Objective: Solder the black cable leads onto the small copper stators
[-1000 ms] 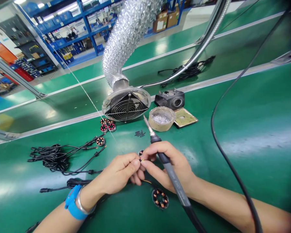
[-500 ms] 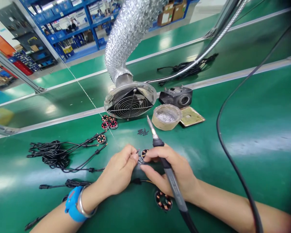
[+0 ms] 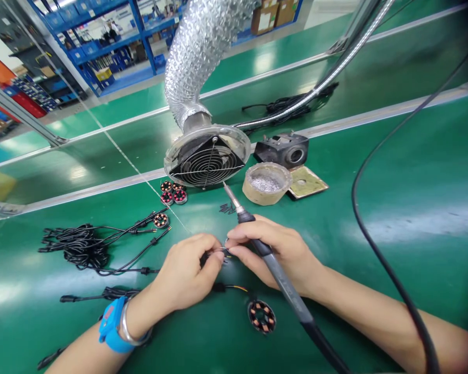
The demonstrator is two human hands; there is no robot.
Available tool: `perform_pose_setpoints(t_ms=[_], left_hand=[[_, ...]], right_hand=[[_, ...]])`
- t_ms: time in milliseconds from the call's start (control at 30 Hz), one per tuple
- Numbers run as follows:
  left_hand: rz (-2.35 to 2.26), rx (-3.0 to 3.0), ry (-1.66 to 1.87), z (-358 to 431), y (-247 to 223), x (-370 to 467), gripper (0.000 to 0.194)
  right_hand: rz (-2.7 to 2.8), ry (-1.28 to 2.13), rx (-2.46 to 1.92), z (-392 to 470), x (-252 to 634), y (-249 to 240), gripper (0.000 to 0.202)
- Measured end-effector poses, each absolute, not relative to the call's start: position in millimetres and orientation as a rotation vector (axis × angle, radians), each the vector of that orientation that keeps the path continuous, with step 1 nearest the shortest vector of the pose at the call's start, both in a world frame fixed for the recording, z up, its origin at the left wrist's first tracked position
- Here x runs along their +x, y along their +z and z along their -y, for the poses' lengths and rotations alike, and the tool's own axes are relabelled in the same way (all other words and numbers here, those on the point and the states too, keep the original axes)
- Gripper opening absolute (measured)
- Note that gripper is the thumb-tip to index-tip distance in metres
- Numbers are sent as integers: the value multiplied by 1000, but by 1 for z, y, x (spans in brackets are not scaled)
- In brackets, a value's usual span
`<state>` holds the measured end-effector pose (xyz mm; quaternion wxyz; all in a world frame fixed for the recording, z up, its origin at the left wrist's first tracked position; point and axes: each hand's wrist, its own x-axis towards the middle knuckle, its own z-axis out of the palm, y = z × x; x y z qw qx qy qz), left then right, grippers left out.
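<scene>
My left hand is closed in a pinch on a small dark part with thin wires, mostly hidden by the fingers. My right hand cradles a soldering iron, its tip pointing up and away, while thumb and index finger pinch a thin wire end close to the left fingertips. A copper-wound stator lies below the right hand. Between the hands and that stator is a black cable end with coloured wires. Short black tubes lie beyond the fingertips.
A round fume extractor stands ahead, beside a tub of metal shavings, a black iron stand and a square sponge tray. Several stators and bundled black cables lie left. A black cord crosses the right side.
The ring-shaped part between my hands is now hidden at my left fingers. My right hand has its thumb and index finger closer together, and the iron's tip has shifted left.
</scene>
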<state>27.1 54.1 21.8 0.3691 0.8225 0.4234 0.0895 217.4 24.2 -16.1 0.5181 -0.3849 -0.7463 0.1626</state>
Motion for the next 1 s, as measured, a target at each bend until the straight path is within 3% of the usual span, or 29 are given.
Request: perform_pose_setpoints(t_ms=[533, 833, 1000], left_hand=[[-1053, 1494, 317, -67, 8, 28, 17], [-1229, 1379, 359, -72, 3, 34, 14], [-1253, 1364, 356, -71, 5, 37, 13]], right_hand=[[1864, 285, -914, -27, 210, -24, 23], [1681, 363, -1106, -11, 237, -6, 41], [1664, 433, -1114, -4, 250, 2, 23]])
